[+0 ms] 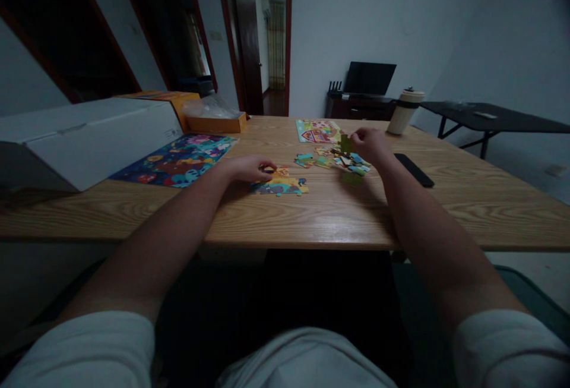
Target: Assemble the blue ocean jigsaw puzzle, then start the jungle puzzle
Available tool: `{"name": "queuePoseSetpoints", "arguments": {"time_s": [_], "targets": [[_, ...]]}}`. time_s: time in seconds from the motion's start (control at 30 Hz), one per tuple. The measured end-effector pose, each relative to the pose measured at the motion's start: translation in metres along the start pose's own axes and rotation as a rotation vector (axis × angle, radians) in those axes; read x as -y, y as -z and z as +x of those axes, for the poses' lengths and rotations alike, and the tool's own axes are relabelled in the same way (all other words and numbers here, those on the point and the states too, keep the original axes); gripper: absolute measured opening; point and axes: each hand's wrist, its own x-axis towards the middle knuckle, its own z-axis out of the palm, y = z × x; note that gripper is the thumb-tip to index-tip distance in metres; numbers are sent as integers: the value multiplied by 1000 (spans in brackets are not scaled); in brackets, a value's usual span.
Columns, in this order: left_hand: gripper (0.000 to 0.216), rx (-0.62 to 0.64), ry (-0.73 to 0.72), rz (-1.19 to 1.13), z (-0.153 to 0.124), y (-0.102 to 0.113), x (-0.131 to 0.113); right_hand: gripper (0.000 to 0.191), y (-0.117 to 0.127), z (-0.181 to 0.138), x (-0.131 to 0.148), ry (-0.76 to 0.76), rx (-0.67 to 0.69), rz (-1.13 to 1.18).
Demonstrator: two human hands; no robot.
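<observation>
My left hand (249, 168) rests on the wooden table (329, 215), its fingers curled and pressing on the edge of a joined patch of puzzle pieces (280, 186). My right hand (369, 143) hovers over a loose heap of puzzle pieces (351, 163) and pinches a greenish puzzle piece (346, 144) between its fingertips. Several more loose pieces (305, 159) lie between the two hands. A single green piece (352, 179) sits just in front of the heap.
A finished colourful puzzle (178, 159) lies at the left beside a white box (89, 138) and an orange box (216, 122). A picture card (317, 131), a pale tumbler (404, 112) and a black remote (414, 169) are on the table. A black side table (494, 117) stands behind.
</observation>
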Motion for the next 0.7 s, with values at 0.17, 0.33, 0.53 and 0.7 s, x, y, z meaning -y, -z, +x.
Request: {"name": "queuePoseSetpoints", "arguments": {"time_s": [0.17, 0.33, 0.53, 0.7], "targets": [[57, 4, 5, -12, 0, 1, 0, 28, -12, -5, 13, -22, 111, 143], [50, 2, 16, -57, -1, 1, -1, 23, -9, -12, 28, 27, 53, -87], [52, -1, 13, -83, -2, 2, -2, 32, -6, -6, 12, 45, -28, -208], [57, 5, 22, -79, -2, 3, -3, 34, -37, -10, 22, 370, 193, -194]]}}
